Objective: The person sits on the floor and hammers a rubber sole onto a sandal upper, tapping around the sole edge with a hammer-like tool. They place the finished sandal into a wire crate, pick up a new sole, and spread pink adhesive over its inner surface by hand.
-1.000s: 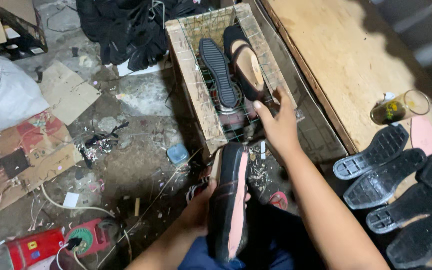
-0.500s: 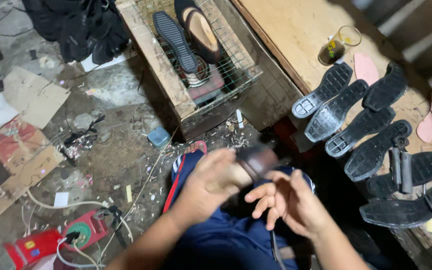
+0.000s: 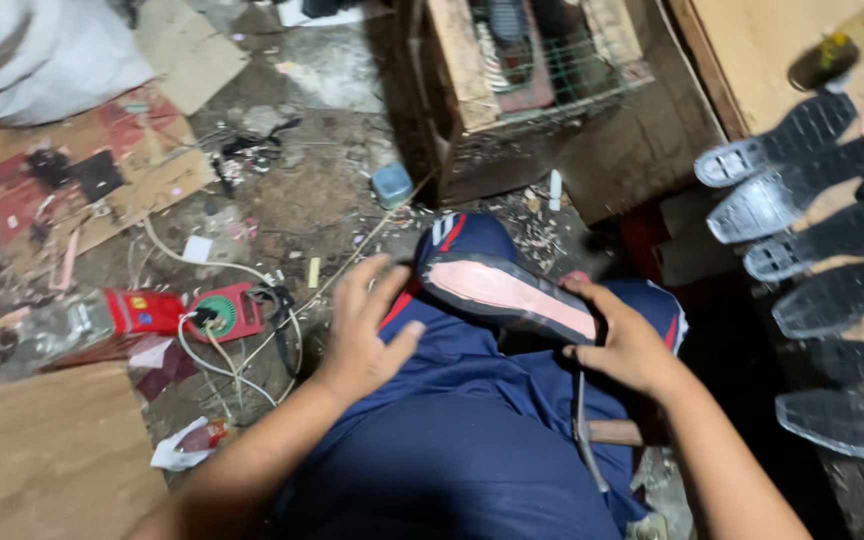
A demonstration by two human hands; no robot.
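Observation:
A black shoe [image 3: 507, 292] with a pink insole lies across my lap on my blue trousers [image 3: 472, 430]. My right hand [image 3: 624, 338] rests on its right end, fingers curled over the rim. Left of the shoe, my left hand [image 3: 364, 328] is spread flat on my thigh, fingers apart and holding nothing, just short of the shoe's toe. A thin metal tool [image 3: 584, 425] pokes out under my right wrist.
Several black shoe soles [image 3: 812, 230] lie in a row on the wooden bench [image 3: 752, 40] at right. A wooden crate with wire mesh [image 3: 512, 70] holds shoes ahead. A red device with white cable [image 3: 207, 312], cardboard and scraps litter the floor at left.
The view has tilted down and left. The shoe, upright in my left hand a second ago, now lies flat on my lap; my right hand came back from the crate onto it, and my left hand let go.

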